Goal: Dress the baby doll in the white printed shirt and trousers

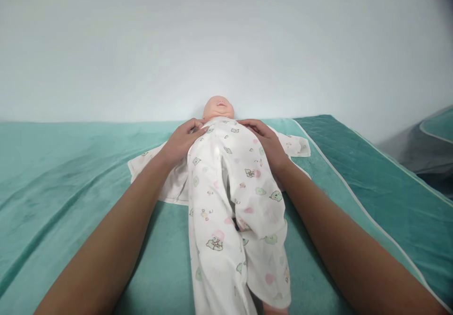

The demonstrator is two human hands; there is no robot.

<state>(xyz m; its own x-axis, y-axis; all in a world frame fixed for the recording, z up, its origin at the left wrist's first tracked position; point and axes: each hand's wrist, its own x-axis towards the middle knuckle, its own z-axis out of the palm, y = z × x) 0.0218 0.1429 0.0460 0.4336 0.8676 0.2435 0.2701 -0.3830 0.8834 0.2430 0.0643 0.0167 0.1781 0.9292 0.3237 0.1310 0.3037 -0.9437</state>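
A baby doll (218, 107) lies on its back, head at the far end. White printed baby pants (209, 187) cover its front from the chest down, and part of one leg shows at the lower hem. Under the doll spreads a white printed baby shirt (175, 185), its sleeves stretched out to both sides. My left hand (184, 141) pinches the upper edge of the pants on the left, thumb on the cloth. At the same edge on the right, my right hand (266, 141) has its fingers curled over the fabric; its thumb is hidden.
A teal cloth (71, 183) with some creases covers the surface beneath the doll. To the right, past a pale piped edge, lies a darker teal quilted cloth (368, 164). A white wall (212, 37) stands directly behind the doll's head.
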